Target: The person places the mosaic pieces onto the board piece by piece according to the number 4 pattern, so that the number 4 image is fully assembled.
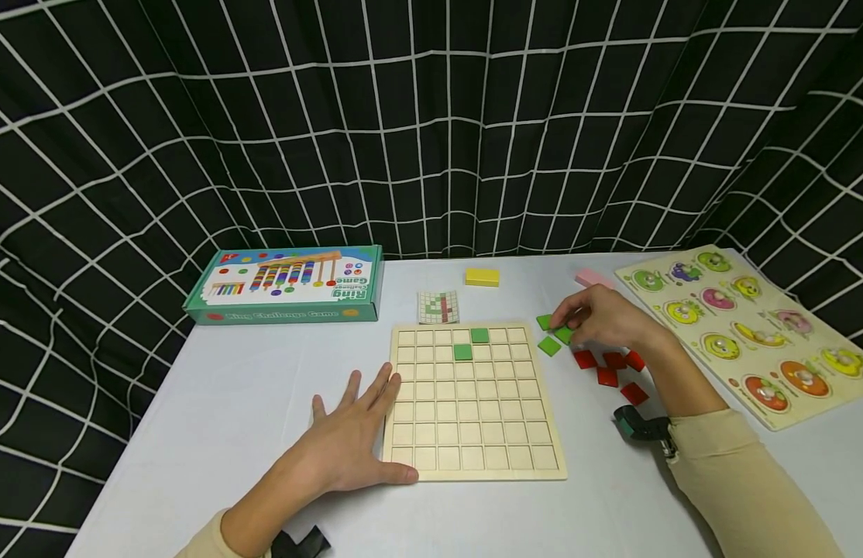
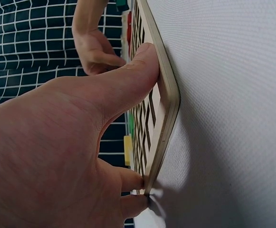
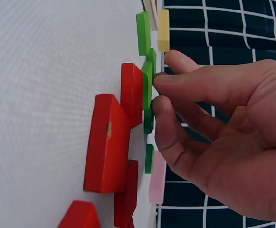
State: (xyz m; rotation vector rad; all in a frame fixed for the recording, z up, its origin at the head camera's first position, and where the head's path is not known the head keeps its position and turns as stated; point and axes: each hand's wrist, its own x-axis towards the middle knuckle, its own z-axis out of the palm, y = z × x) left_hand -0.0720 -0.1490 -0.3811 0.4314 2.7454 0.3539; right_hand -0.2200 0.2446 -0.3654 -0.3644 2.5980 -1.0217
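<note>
Pale wooden square grid board (image 1: 483, 411): lies flat on the white-covered table (image 1: 236, 434), in the middle; thin, with a smooth raised rim, rounded corners and shallow square cells parted by narrow ridges.
Filled cells: one bright green flat square tile (image 1: 479, 335) sits in the far row; a second green tile (image 1: 462, 353) sits in the next row nearer, one column to the left, so they meet cornerwise.
Left hand (image 1: 355, 438): spread wide, gripping nothing; thumb resting on the board's near rim, fingertips by its left edge.
Right hand (image 1: 602, 316): bent fingers down at the loose green tiles (image 1: 549, 346); thumb and finger close together, though whether a tile is between them I cannot tell.
Loose pieces: green tiles just right of the board's far corner; glossy red square tiles (image 1: 608, 377) scattered nearer, thick-edged, one with a pale mark on its side.
Behind the board: small paper card printed with a coloured grid (image 1: 438, 307), then a yellow rectangular block (image 1: 483, 277).
Right side: cream board of fruit pictures (image 1: 745, 333).
</note>
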